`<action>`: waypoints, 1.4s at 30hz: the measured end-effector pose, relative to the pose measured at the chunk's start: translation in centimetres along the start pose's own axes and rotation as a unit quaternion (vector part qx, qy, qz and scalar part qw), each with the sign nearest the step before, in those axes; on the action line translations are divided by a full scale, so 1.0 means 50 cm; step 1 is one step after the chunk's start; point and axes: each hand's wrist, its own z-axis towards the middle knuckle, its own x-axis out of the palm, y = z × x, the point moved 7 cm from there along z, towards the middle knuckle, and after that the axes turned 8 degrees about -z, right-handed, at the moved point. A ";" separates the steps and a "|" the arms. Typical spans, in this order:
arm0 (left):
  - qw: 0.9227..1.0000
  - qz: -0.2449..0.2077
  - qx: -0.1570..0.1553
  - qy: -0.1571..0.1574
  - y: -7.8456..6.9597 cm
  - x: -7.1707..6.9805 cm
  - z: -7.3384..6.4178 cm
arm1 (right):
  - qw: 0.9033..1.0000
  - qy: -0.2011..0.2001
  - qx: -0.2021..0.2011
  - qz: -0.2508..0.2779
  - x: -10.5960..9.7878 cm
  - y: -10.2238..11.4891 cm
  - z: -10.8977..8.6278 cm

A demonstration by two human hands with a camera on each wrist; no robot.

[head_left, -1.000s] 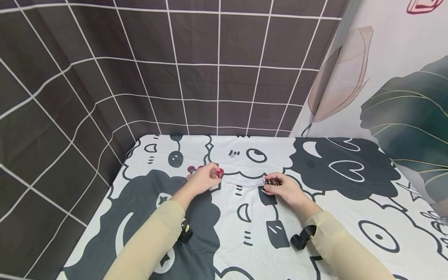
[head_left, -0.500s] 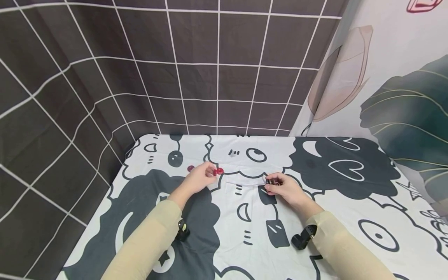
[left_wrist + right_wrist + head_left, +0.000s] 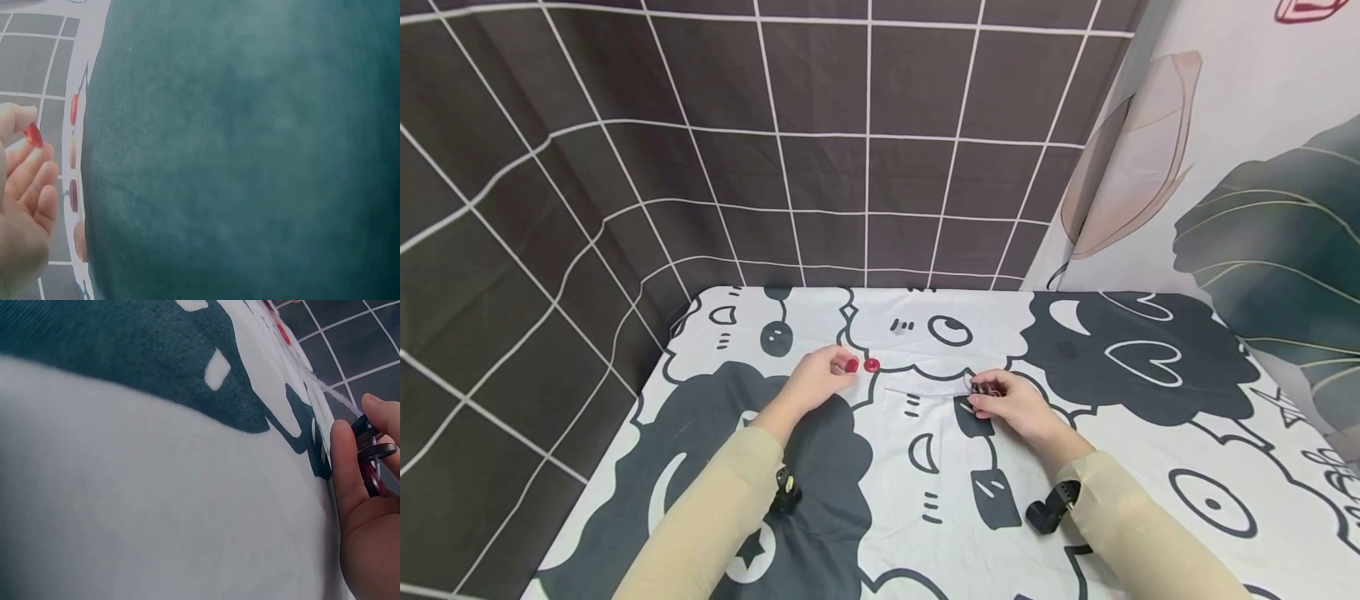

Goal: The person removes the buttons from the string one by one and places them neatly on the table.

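My left hand point(image 3: 815, 382) pinches a red button point(image 3: 34, 135) between thumb and forefinger, its other fingers loosely bent. Just right of those fingertips, a second red button point(image 3: 871, 365) lies flat on the patterned cloth. On the right, my other hand point(image 3: 1017, 403) grips several dark buttons point(image 3: 375, 450) and a dark red one point(image 3: 372, 480), bunched together on a white cord point(image 3: 338, 395). From this hand the cord runs left across the cloth toward the lying red button. Part of the bunch is hidden by the fingers.
Beyond the left hand, a row of buttons rests on the cloth in the left wrist view, among them a dark red button point(image 3: 73, 195) and a tan button point(image 3: 80, 242). Behind the cloth-covered table point(image 3: 940, 533) hangs a dark grid curtain point(image 3: 820, 175).
The left hand has drawn back to the left with a red button in its fingers, leaving the other red button uncovered on the cloth. The right hand has hardly moved.
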 end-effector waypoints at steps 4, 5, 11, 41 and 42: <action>1.000 0.004 -0.005 -0.004 0.004 -0.005 -0.001 | 1.000 -0.004 0.000 -0.009 0.000 0.002 -0.002; 1.000 0.005 -0.007 -0.005 0.006 -0.006 -0.001 | 1.000 -0.005 0.001 -0.011 0.000 0.002 -0.003; 1.000 0.020 -0.001 -0.012 0.007 -0.013 -0.003 | 1.000 -0.006 0.000 -0.013 0.001 -0.001 -0.003; 0.985 0.169 0.000 -0.018 0.006 -0.015 -0.005 | 1.000 0.001 0.000 -0.012 0.003 0.001 -0.004; 0.985 0.172 -0.001 -0.019 0.007 -0.016 -0.005 | 1.000 0.000 0.003 -0.012 0.003 0.000 -0.004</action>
